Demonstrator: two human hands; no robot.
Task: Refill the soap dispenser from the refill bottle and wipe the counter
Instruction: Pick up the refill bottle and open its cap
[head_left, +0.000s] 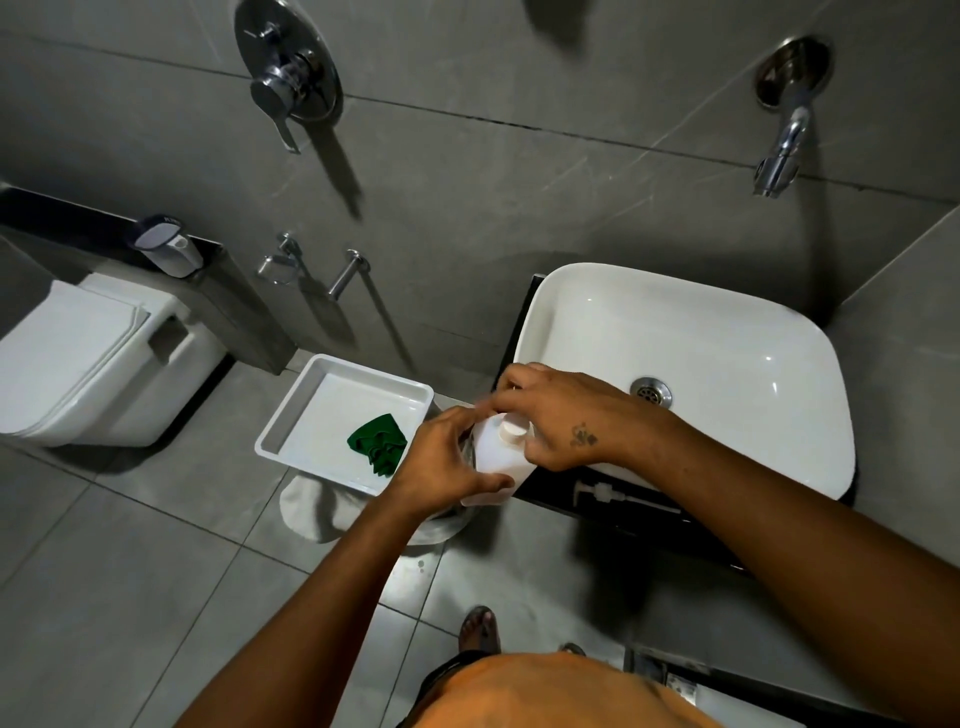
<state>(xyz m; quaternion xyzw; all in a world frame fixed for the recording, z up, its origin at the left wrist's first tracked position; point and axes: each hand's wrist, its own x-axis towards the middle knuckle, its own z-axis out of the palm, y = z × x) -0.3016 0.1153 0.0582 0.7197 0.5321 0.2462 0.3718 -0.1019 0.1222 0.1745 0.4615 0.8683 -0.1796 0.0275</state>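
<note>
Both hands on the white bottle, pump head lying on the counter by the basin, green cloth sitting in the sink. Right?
Not quite: the green cloth is not in the sink. It lies in the white tray to the left, as the head view shows. The rest holds: the left hand and right hand are both on the white bottle, and the pump head lies on the counter by the basin.

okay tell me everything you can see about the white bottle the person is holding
The white bottle is an opaque, plastic-looking container with a flat-sided body and a round white cap on top. It stands roughly upright at the left end of the dark counter, beside the white basin. The left hand grips its side and lower body; the right hand reaches over the top, fingers at the cap. No label is visible, and its contents cannot be seen.
</note>
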